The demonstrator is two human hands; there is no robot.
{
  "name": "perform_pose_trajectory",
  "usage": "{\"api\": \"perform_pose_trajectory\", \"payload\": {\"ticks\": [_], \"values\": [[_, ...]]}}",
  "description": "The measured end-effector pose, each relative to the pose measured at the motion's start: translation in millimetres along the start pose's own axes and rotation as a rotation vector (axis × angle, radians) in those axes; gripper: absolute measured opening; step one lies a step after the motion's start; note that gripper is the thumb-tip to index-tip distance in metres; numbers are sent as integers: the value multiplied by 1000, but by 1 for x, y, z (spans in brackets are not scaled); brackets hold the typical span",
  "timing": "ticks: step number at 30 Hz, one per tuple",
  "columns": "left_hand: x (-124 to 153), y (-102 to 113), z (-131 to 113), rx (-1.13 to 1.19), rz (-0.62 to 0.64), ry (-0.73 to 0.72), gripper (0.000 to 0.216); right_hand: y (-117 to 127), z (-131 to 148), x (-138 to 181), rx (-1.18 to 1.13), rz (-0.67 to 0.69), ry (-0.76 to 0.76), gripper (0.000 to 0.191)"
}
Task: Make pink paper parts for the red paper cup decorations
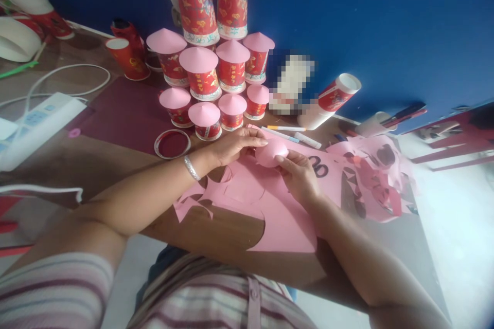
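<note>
Head view; clock centred on held work. Pink paper piece [270, 153], small, at 3 o'clock from left hand [237, 148] and at 10 o'clock from right hand [303, 176]. Clamped on paper with fingertips at both hands; in contact with both, hence neither nearer. Nearly round in outline, without clear long axis. Just above pink sheet [289, 226] on tabletop [227, 226].

Containers. Toward 11: red cups [198, 83] in rows, under pink cone tops [198, 64]; cannot see inside. At 9: pale-rimmed round item [172, 157]; dish or ring, cannot tell. At 2: tall red-and-white cup [328, 103]. Toward 3: white pen cup [371, 126] with long dark items [405, 115], too blurred to name.
</note>
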State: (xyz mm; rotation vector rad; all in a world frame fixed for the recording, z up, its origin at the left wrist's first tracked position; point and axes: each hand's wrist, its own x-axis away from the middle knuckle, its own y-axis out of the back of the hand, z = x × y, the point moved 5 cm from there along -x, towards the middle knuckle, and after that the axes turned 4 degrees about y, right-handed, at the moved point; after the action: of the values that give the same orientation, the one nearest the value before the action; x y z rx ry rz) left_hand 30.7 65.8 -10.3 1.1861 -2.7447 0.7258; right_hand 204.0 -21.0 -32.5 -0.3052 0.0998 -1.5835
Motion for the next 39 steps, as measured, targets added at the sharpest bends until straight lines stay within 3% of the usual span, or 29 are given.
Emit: {"api": "perform_pose_trajectory", "payload": {"ticks": [6, 19, 25, 28, 39], "values": [[1, -2, 1, -14, 59, 10, 44, -1, 3, 1, -22, 2, 12, 47], [1, 0, 0, 13, 1, -8, 46, 4, -3, 1, 12, -11, -9, 38], [11, -3, -12, -53, -83, -1, 47, 15, 3, 1, 268, -94, 145, 38], [23, -1, -18, -117, -104, -27, 47, 13, 5, 3, 399, -46, 179, 31], [90, 62, -16, -136, -279, 11, 53, 7, -9, 4, 488, 0, 178, 35]]}}
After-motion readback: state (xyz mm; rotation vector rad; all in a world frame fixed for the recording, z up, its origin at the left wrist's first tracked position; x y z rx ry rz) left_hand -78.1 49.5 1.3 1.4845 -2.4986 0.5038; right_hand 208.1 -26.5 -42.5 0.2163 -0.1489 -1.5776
